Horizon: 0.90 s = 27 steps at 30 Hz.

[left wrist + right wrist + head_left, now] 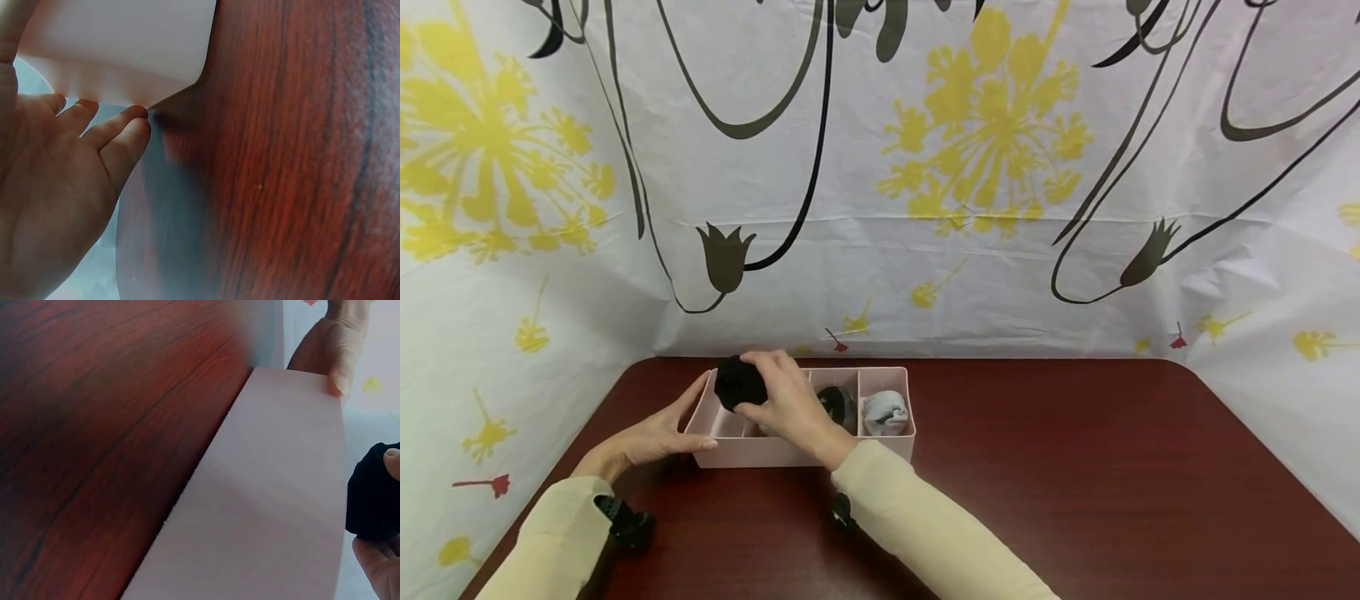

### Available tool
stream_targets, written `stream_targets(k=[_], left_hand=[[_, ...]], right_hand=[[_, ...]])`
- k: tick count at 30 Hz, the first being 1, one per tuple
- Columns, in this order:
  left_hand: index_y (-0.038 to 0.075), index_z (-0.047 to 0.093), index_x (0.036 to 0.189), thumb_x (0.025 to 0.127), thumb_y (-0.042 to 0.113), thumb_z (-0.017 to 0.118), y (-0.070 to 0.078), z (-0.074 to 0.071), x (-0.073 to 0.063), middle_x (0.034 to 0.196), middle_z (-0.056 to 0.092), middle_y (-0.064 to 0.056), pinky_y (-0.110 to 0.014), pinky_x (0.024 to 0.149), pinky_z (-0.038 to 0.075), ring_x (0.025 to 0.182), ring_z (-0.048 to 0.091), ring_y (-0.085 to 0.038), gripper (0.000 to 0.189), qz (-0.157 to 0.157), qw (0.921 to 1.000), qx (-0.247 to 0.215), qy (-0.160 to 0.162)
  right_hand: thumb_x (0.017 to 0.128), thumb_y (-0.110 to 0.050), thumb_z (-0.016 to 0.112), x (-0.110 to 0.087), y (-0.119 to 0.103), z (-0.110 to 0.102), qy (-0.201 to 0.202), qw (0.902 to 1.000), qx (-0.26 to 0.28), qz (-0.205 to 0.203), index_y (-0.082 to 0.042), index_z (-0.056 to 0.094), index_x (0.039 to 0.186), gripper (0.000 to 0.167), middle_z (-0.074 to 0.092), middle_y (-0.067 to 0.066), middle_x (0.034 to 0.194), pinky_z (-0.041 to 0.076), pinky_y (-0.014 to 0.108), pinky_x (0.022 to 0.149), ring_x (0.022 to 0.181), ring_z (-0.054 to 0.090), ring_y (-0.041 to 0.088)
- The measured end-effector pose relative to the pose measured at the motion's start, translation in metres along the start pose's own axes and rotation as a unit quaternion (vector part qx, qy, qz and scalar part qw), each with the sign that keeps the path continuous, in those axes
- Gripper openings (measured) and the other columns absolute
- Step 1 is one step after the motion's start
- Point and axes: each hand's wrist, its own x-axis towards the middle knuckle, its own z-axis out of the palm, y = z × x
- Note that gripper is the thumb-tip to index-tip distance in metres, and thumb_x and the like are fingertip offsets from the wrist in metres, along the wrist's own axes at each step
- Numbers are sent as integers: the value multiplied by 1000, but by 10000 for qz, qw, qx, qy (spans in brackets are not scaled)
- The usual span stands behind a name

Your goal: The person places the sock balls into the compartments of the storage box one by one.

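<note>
- Surface: dark red wooden table; floral sheet behind.
- Left hand, fingers straight, rests against pink organizer.
- Right hand pinches black sock ball.
- Leftmost compartments are partly hidden.

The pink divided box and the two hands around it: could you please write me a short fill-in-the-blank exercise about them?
1. The right hand grips a rolled bundle whose colour is ____.
2. The left hand rests with straight fingers against the box's ____ end.
3. The grey-white bundle lies in the compartment farthest to the ____.
4. The box stands on a dark red ____ table.

Missing words: black; left; right; wooden
</note>
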Motion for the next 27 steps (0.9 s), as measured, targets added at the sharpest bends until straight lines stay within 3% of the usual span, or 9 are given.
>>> stream_targets(k=[5,11,18,27], left_hand=[[25,-12,151,83,24,68,0,0,-2,155,-11,-20,-76,94,12,137,-2,-52,105,-170,9997,148,16],[26,-12,151,82,23,68,0,-1,-1,155,-13,-20,-76,94,12,137,-3,-52,105,-94,9998,170,0],[28,-11,151,83,23,69,0,0,1,155,-13,-19,-76,95,9,137,-4,-50,105,-111,9999,69,18],[25,-12,151,82,21,69,-1,0,0,155,-13,-21,-74,96,9,137,-7,-50,106,-38,10000,58,7]], right_hand=[[79,-25,77,2,-3,8,-73,9996,-207,-166,-10,51,129,58,56,8,118,45,25,91,107,55,18],[79,-25,76,4,-3,13,-203,9985,-430,-267,-12,51,130,58,56,8,116,46,24,87,103,55,18],[80,-25,75,6,-4,13,-326,9922,-1010,-652,-12,52,130,56,57,7,116,46,24,88,102,55,19],[83,-28,72,14,-14,15,-946,9805,-1611,-607,-14,49,130,54,58,6,118,43,24,93,107,53,19]])
